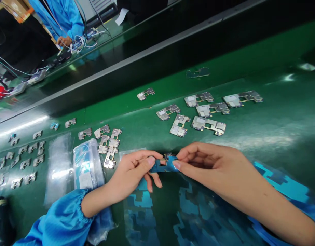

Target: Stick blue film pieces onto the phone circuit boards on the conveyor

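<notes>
Between my two hands is a small circuit board [161, 166] with a blue face and a cut-out near its middle. My left hand [137, 167] pinches its left end between thumb and fingers, the other fingers spread below. At the right end, my right hand [206, 160] grips it with thumb and fingertips. Beneath lies a clear sheet with blue die-cut film pieces [142, 200], partly covered by my left hand. More blue film pieces [190, 201] lie below and to the right, some of them in shadow.
Silver circuit boards [208, 124] lie grouped beyond my hands, with several more [110, 157] to the left. A clear plastic bag [87, 164] holding blue film rests by my left sleeve. A dark cylindrical object [2, 218] stands lower left. Across the bench, a person in blue [62, 20] handles cables.
</notes>
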`<state>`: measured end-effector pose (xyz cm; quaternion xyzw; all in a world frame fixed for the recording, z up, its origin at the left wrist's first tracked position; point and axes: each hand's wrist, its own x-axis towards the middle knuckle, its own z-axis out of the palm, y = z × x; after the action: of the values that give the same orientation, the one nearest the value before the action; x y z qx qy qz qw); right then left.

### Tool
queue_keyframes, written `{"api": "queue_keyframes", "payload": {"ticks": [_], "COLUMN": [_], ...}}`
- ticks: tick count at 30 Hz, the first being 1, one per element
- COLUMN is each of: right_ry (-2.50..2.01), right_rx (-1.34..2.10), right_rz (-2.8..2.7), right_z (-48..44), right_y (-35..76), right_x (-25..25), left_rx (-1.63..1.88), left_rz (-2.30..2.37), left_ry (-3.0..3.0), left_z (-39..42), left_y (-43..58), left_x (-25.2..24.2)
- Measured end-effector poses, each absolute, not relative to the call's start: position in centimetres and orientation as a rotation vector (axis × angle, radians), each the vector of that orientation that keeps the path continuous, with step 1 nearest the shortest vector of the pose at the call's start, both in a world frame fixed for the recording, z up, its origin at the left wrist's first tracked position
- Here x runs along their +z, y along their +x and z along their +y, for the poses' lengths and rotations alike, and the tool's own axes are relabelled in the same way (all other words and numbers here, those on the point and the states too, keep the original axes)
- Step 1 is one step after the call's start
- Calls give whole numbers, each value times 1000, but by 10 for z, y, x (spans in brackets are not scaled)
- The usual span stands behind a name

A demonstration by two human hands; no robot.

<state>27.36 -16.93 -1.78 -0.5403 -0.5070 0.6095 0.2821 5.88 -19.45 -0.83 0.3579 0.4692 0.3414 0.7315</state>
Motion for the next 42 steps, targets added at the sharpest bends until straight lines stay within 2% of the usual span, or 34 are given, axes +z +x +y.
{"api": "queue_keyframes", "payload": {"ticks": [29, 42], "right_ry": [-1380, -1489], "right_rx": [1649, 1671], "right_rz": [-1369, -1288], "right_z": [-171, -166], "right_y": [279, 282], "right_x": [-29, -3], "left_rx": [833, 816], "left_rz": [903, 868], "left_ry": [659, 487], "left_z": [-197, -194], "left_y": [53, 53], "left_x": [-22, -25]}}
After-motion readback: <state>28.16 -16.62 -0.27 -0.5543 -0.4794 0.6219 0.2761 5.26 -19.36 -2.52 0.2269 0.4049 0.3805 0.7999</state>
